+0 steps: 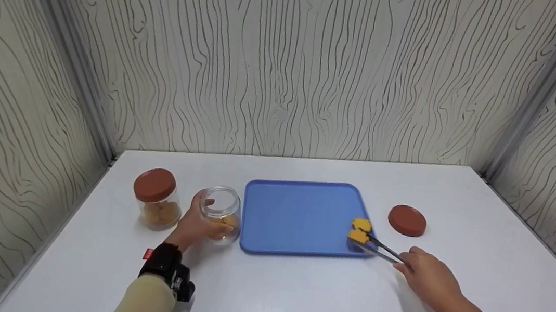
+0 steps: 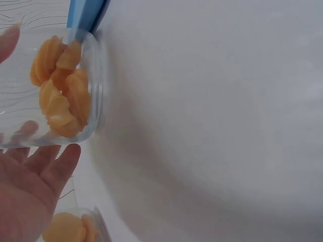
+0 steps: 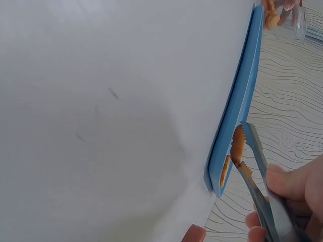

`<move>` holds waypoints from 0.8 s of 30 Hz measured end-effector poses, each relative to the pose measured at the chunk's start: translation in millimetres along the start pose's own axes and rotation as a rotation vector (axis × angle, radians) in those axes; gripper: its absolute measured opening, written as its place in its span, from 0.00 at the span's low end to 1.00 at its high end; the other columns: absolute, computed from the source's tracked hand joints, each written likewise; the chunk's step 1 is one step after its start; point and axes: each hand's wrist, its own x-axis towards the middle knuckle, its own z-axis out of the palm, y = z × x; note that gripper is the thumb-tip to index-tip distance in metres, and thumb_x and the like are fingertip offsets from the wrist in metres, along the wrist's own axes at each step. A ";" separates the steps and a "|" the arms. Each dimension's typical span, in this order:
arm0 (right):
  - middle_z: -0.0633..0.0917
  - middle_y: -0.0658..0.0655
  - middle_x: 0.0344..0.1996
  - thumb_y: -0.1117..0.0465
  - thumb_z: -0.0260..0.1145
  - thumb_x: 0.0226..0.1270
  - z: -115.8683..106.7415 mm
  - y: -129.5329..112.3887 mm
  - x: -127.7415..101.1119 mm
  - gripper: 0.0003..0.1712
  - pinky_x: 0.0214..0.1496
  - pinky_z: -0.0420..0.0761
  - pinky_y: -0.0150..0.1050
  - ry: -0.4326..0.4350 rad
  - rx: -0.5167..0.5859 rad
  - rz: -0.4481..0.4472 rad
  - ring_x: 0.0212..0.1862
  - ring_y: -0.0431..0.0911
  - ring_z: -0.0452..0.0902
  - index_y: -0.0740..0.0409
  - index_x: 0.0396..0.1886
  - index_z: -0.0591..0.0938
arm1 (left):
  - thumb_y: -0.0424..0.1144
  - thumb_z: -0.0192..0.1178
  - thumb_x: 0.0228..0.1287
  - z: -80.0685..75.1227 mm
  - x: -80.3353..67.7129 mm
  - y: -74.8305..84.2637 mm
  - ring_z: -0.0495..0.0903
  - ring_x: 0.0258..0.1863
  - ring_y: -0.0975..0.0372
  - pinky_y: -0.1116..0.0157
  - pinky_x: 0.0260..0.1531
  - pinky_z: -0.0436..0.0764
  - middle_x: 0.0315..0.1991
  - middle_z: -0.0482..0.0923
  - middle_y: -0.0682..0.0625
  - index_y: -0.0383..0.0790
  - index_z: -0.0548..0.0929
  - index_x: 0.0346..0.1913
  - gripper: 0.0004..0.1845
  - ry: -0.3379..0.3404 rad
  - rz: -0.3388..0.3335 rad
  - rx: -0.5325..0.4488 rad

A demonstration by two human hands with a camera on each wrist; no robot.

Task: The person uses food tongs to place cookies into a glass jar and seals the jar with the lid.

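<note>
My left hand (image 1: 198, 225) grips a clear open jar (image 1: 221, 196) from its left side, left of a blue tray (image 1: 297, 218). Several orange-yellow cookies (image 2: 63, 96) lie in the bottom of this jar. In my right hand (image 1: 429, 278) is a pair of metal tongs (image 1: 386, 252), reaching over the tray's near right corner. One scalloped cookie (image 1: 358, 236) sits between the tongs' tips, seen also in the right wrist view (image 3: 238, 145). A second cookie (image 1: 361, 224) lies on the tray just beyond it.
At the left stands another clear jar holding cookies, capped with a red-brown lid (image 1: 155, 185). A loose red-brown lid (image 1: 407, 220) lies right of the tray. Wood-patterned panels (image 1: 287, 73) enclose the white table (image 1: 283, 298) at the back and sides.
</note>
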 end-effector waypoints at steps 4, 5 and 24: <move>0.72 0.48 0.23 0.66 0.71 0.58 -1.5 -0.2 -1.1 0.05 0.26 0.69 0.37 0.028 0.022 0.008 0.25 0.41 0.66 0.64 0.32 0.84 | 0.40 0.80 0.41 0.1 1.6 0.1 0.62 0.66 0.46 0.45 0.65 0.59 0.68 0.62 0.38 0.39 0.52 0.73 0.58 0.000 -0.001 -0.007; 0.72 0.48 0.23 0.66 0.71 0.58 -1.8 -0.5 -1.3 0.06 0.26 0.69 0.37 0.036 0.022 0.011 0.25 0.41 0.66 0.64 0.33 0.84 | 0.40 0.80 0.41 0.2 1.8 -0.1 0.62 0.66 0.46 0.45 0.65 0.59 0.68 0.62 0.38 0.39 0.52 0.73 0.58 -0.001 0.002 -0.010; 0.73 0.46 0.27 0.67 0.72 0.57 -8.3 -13.9 -2.2 0.08 0.26 0.69 0.34 0.251 0.080 -0.043 0.26 0.40 0.67 0.65 0.36 0.85 | 0.37 0.79 0.41 -0.2 0.0 -2.8 0.64 0.64 0.45 0.47 0.64 0.61 0.66 0.64 0.35 0.34 0.53 0.71 0.56 0.006 0.056 -0.022</move>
